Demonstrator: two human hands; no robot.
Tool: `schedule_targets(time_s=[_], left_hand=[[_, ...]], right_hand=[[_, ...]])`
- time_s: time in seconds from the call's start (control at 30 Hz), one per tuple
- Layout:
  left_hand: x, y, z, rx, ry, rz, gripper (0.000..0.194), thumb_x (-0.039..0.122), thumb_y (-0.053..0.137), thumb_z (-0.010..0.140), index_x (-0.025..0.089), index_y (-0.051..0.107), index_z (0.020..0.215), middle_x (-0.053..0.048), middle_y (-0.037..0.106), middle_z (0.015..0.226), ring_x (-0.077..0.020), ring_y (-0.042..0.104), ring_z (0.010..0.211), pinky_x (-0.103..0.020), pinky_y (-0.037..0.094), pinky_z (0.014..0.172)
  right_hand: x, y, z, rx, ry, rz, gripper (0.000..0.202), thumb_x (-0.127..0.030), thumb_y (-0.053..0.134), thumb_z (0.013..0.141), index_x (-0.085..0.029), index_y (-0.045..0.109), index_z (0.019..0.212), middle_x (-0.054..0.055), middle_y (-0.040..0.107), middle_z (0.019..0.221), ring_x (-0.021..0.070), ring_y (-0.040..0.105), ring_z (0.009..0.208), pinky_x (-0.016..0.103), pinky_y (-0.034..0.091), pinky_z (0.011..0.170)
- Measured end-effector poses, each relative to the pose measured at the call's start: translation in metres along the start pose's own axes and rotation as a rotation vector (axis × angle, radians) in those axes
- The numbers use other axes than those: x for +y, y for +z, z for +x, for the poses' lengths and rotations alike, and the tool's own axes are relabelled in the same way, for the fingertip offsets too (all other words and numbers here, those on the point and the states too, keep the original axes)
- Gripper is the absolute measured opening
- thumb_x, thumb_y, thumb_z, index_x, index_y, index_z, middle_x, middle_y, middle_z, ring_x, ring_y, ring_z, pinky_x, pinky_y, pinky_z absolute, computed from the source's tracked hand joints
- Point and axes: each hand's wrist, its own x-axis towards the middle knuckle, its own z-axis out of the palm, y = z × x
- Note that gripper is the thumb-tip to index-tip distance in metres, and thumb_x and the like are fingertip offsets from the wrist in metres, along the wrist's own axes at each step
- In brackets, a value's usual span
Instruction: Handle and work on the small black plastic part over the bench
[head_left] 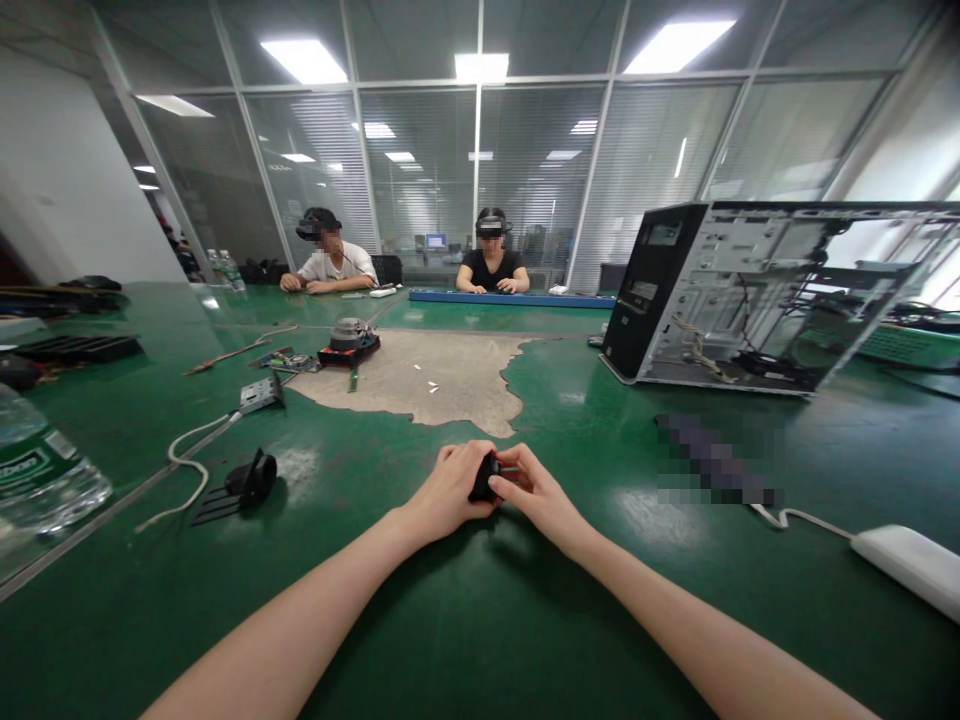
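Evidently the work is mid-way: at lower centre of the frame, the left hand [448,492] curls closed around a small black part [483,478], while the right hand [541,494] has its thumb and bent fingers closed on the part's right side, and whether anything on it is finished is hidden. Farther off, a slatted black plastic piece [253,477] and a finned heatsink [352,337] lie detached at left, and the computer tower [750,300] stands open-sided at upper right, its stripping apparently well advanced but incomplete, with wires inside.

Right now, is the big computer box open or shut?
Open: the computer box has no panel on this side, so wires show inside.
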Motion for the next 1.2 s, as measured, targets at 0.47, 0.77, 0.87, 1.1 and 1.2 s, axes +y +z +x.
schedule_targets(time_s=[0.47,0.77,0.87,1.1,1.2], left_hand=[[0.0013,-0.0024,0.0014,-0.01,0.011,0.003,0.053,0.017,0.06,0.063,0.022,0.032,0.108,-0.002,0.049,0.101,-0.0181,0.046,0.096,-0.034,0.03,0.085],[0.0002,0.001,0.0026,-0.001,-0.005,0.008,0.052,0.023,0.061,0.065,0.022,0.032,0.108,-0.003,0.049,0.102,-0.0192,0.046,0.096,-0.035,0.029,0.085],[0.0001,0.0005,0.0022,-0.003,0.0,0.002,0.053,0.021,0.061,0.064,0.022,0.032,0.108,-0.003,0.049,0.102,-0.0192,0.046,0.097,-0.035,0.029,0.086],[-0.0009,0.0027,0.0025,0.008,0.001,0.008,0.051,0.023,0.061,0.064,0.023,0.033,0.107,-0.003,0.049,0.101,-0.0194,0.047,0.096,-0.035,0.03,0.086],[-0.0012,0.0033,0.0024,0.006,0.0,0.014,0.053,0.023,0.062,0.063,0.023,0.033,0.107,-0.003,0.05,0.1,-0.0199,0.047,0.096,-0.036,0.03,0.086]], right_hand=[[-0.004,-0.0007,0.0014,-0.003,0.01,0.003,0.025,-0.031,0.06,0.069,-0.021,0.047,0.088,0.0,0.054,0.087,0.0143,0.053,0.083,0.029,0.046,0.072],[-0.0004,-0.003,0.0052,0.07,0.082,0.006,0.029,-0.036,0.059,0.07,-0.019,0.047,0.09,0.003,0.054,0.088,0.0148,0.054,0.08,0.03,0.046,0.07],[-0.0033,-0.0033,0.0031,0.013,0.053,0.017,0.027,-0.034,0.059,0.069,-0.019,0.048,0.089,0.002,0.055,0.089,0.0148,0.054,0.082,0.03,0.045,0.073],[0.0003,-0.002,0.0021,0.026,0.025,0.038,0.02,-0.031,0.058,0.072,-0.021,0.045,0.083,-0.001,0.053,0.083,0.0121,0.055,0.076,0.027,0.047,0.066],[0.0033,-0.0021,0.0048,0.061,0.057,0.019,0.026,-0.033,0.059,0.069,-0.02,0.046,0.087,0.001,0.054,0.087,0.0138,0.054,0.079,0.028,0.047,0.067]])
